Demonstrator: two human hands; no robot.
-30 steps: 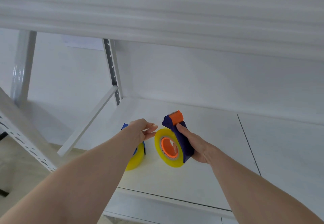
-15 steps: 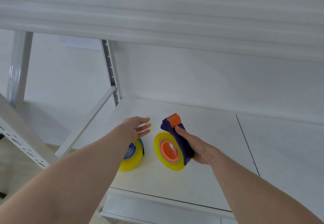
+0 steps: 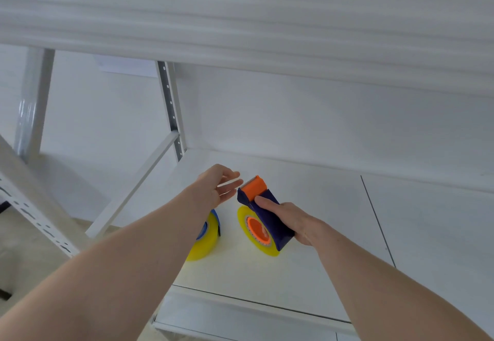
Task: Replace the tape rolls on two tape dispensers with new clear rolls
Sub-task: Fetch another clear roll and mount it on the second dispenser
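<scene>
- Two tape dispensers sit on the white shelf board: the dark blue handheld dispenser with an orange cutter head is near the middle, gripped by the right hand; the second dispenser, blue-framed with a yellowish roll, lies just to its left, half hidden under the left forearm.
- That right hand wraps its fingers round the blue body, thumb on top just behind the orange cutter, and the yellowish translucent tape roll on an orange hub rests its lower edge on the shelf.
- Beside the cutter, the left hand hovers with fingers straight and loosely spread, holding nothing; a thin pale strip by its fingertips may be a tape end, though the view is too poor to say.
- Judging from this, the step in hand is freeing the tape end from the serrated blade.
- Keep the dispenser braced against the shelf so the roll cannot spin.
- Approach the blade from the side; the teeth face the left fingertips.
</scene>
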